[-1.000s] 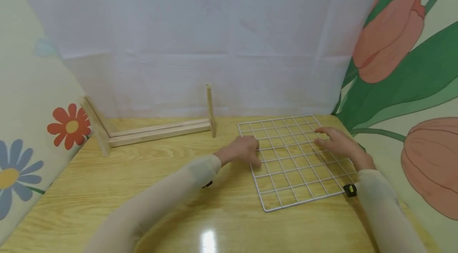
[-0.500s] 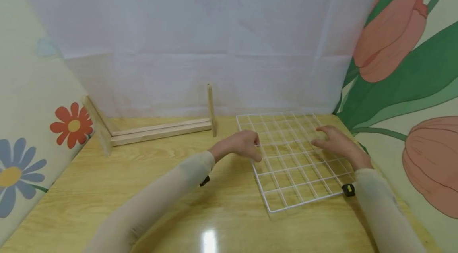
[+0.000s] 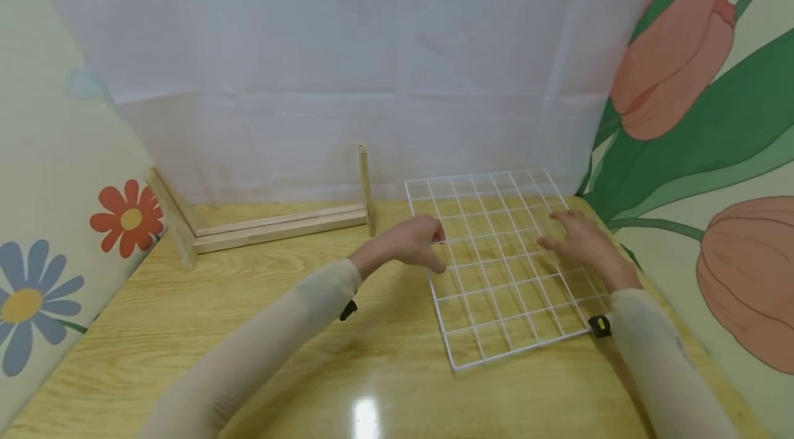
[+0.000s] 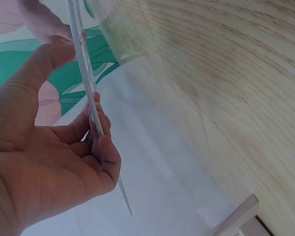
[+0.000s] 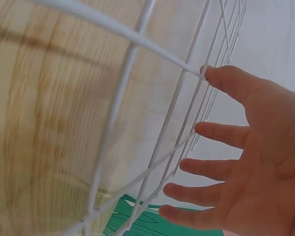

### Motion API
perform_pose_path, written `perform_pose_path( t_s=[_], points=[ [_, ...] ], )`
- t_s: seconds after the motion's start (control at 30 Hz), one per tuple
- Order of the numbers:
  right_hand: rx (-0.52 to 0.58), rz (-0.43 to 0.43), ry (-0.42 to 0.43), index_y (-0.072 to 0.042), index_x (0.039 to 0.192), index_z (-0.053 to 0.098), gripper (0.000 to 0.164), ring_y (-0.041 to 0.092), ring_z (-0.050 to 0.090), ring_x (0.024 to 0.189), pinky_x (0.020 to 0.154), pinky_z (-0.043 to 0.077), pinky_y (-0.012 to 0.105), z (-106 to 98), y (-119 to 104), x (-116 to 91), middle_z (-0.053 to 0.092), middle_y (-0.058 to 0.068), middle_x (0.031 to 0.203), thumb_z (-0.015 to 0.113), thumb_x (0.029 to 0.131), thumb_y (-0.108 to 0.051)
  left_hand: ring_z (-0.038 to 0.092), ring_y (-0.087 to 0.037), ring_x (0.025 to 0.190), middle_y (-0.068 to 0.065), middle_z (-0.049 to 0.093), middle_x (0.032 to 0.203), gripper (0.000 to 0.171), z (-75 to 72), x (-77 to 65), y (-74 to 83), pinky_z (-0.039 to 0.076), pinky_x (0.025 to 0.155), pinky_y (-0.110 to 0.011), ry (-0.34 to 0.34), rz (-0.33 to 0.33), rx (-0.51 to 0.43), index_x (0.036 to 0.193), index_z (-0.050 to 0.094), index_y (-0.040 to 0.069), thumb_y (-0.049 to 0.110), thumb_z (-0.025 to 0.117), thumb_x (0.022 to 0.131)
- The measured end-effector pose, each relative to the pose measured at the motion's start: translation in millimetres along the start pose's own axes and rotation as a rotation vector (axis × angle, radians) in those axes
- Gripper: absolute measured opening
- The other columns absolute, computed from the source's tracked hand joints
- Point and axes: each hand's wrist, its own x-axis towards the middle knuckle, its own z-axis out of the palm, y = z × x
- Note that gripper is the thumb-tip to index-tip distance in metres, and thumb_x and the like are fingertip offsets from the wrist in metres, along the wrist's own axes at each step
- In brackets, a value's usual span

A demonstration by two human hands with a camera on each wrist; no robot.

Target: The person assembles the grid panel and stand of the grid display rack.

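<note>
A white wire grid panel (image 3: 521, 350) slants over the table at the right, its far side raised and its near edge low by the tabletop. My left hand (image 3: 409, 242) grips the panel's left edge. In the left wrist view, that hand's fingers (image 4: 108, 152) curl round the edge wire, with the thumb against its other side. By the right side of the panel is my right hand (image 3: 583, 242). The right wrist view shows its fingers (image 5: 211, 169) straight and spread at the wires, the thumb tip right at one wire.
On the left of the wooden table (image 3: 384, 342) stands a light wooden frame (image 3: 279, 227) with two uprights joined by a low double rail. White sheeting (image 3: 310, 80) hangs behind. Flower-painted walls (image 3: 750, 170) bound both sides.
The panel's far side has risen off the table, while its near edge stays about where it was. My left hand has moved slightly up and left with it; the right hand stays beside the panel.
</note>
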Motion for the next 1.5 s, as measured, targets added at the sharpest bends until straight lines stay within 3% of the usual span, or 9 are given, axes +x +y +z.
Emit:
perform_pose_path(
  t_s=[0.17, 0.37, 0.73, 0.9, 1.1, 1.17, 1.3, 1.4, 1.5],
  points=[
    [0.026, -0.036, 0.020, 0.013, 0.140, 0.050, 0.063, 0.055, 0.042, 0.129, 0.106, 0.035, 0.065, -0.9, -1.4, 1.2, 0.046, 0.037, 0.141, 0.068, 0.098, -0.031, 0.051, -0.018, 0.087, -0.008, 0.060, 0.101, 0.051, -1.1, -5.6, 0.2, 0.048, 0.077, -0.030, 0.018, -0.019, 0.039, 0.117, 0.065, -0.002, 0.025, 0.082, 0.077],
    [0.044, -0.029, 0.059, 0.010, 0.134, 0.058, 0.058, 0.051, 0.050, 0.123, 0.102, 0.041, 0.062, -0.7, -2.9, 0.7, 0.055, 0.033, 0.135, 0.071, 0.096, -0.032, 0.053, -0.019, 0.090, -0.008, 0.060, 0.105, 0.054, 2.1, -9.4, -0.1, 0.049, 0.079, -0.033, 0.029, -0.036, 0.077, 0.121, 0.065, -0.001, 0.027, 0.082, 0.078],
    [-0.060, -0.015, 0.120, 0.005, 0.121, 0.070, 0.052, 0.038, 0.064, 0.096, 0.084, 0.052, 0.055, -2.4, -8.5, -1.8, 0.068, 0.027, 0.118, 0.074, 0.087, -0.034, 0.055, -0.021, 0.096, -0.010, 0.060, 0.112, 0.052, 6.8, -17.3, 2.0, 0.050, 0.084, -0.037, 0.035, -0.032, 0.134, 0.120, 0.062, 0.003, 0.027, 0.080, 0.078],
    [-0.112, -0.030, 0.168, 0.005, 0.118, 0.071, 0.052, 0.042, 0.065, 0.095, 0.080, 0.053, 0.057, -4.8, -13.7, -3.5, 0.068, 0.027, 0.114, 0.074, 0.085, -0.036, 0.054, -0.020, 0.100, -0.007, 0.058, 0.115, 0.055, 7.2, -23.3, 2.7, 0.049, 0.088, -0.041, 0.078, -0.027, 0.168, 0.125, 0.061, 0.004, 0.032, 0.079, 0.081],
    [-0.128, -0.025, 0.288, 0.001, 0.115, 0.072, 0.051, 0.046, 0.065, 0.090, 0.068, 0.052, 0.061, -7.1, -21.2, -4.1, 0.068, 0.026, 0.113, 0.073, 0.083, -0.038, 0.053, -0.022, 0.108, -0.005, 0.056, 0.120, 0.056, 8.7, -35.7, 2.7, 0.044, 0.094, -0.050, 0.219, 0.015, 0.248, 0.128, 0.062, 0.006, 0.036, 0.080, 0.085],
    [-0.129, -0.021, 0.335, -0.001, 0.115, 0.073, 0.050, 0.048, 0.064, 0.092, 0.068, 0.052, 0.062, -7.5, -22.7, -4.3, 0.068, 0.025, 0.115, 0.072, 0.082, -0.038, 0.052, -0.022, 0.111, -0.005, 0.055, 0.121, 0.055, 7.2, -40.0, 3.4, 0.043, 0.094, -0.050, 0.280, 0.055, 0.263, 0.129, 0.062, 0.006, 0.035, 0.080, 0.086],
    [-0.082, -0.003, 0.413, -0.003, 0.117, 0.073, 0.050, 0.051, 0.062, 0.103, 0.077, 0.050, 0.066, -11.3, -26.1, -6.6, 0.066, 0.025, 0.123, 0.073, 0.083, -0.040, 0.049, -0.026, 0.122, -0.008, 0.053, 0.130, 0.052, -0.4, -46.7, 6.3, 0.039, 0.098, -0.052, 0.446, 0.222, 0.276, 0.134, 0.059, 0.007, 0.028, 0.078, 0.090],
    [-0.037, -0.002, 0.473, -0.005, 0.117, 0.074, 0.049, 0.051, 0.060, 0.108, 0.082, 0.048, 0.067, -16.3, -30.2, -9.3, 0.066, 0.024, 0.124, 0.073, 0.085, -0.042, 0.044, -0.030, 0.130, -0.012, 0.048, 0.140, 0.049, -9.0, -49.2, 8.2, 0.035, 0.101, -0.055, 0.616, 0.371, 0.296, 0.136, 0.056, 0.010, 0.022, 0.075, 0.092],
    [-0.020, -0.020, 0.548, -0.006, 0.115, 0.075, 0.046, 0.049, 0.061, 0.108, 0.084, 0.048, 0.067, -21.2, -35.6, -11.8, 0.068, 0.023, 0.122, 0.074, 0.085, -0.040, 0.039, -0.032, 0.136, -0.016, 0.042, 0.147, 0.050, -17.7, -51.6, 9.8, 0.033, 0.100, -0.057, 0.805, 0.453, 0.279, 0.138, 0.054, 0.009, 0.017, 0.074, 0.092]
  ],
)
